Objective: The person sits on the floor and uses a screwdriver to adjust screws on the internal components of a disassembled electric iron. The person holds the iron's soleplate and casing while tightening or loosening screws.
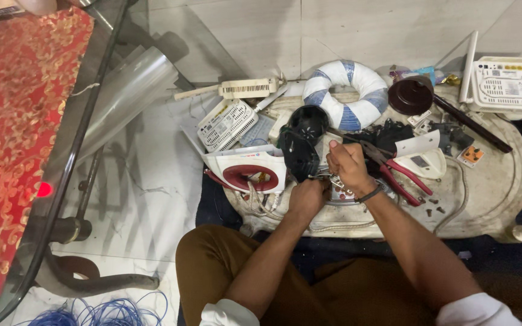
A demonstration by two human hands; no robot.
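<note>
There are two hands, the left hand (pixel 307 196) and the right hand (pixel 348 166). I count three white router-like boxes (pixel 510 84) (pixel 227 124) (pixel 248 88), one pair of red pliers (pixel 394 172), one white-and-blue ring (pixel 347 93), one dark round lid (pixel 410 95), and perhaps four small screws (pixel 433 205).

Both hands, left hand (pixel 307 196) and right hand (pixel 348 166), on black appliance body (pixel 302 142).

We see both forearms reaching far from the near edge, converging at centre. L hand (pixel 307 196) is a closed fist, knuckles up, wrist straight. R hand (pixel 347 164) sits just beyond and to the right of it, fingers curled tight, dark band round the wrist. White sleeves are pushed up to both elbows.
</note>
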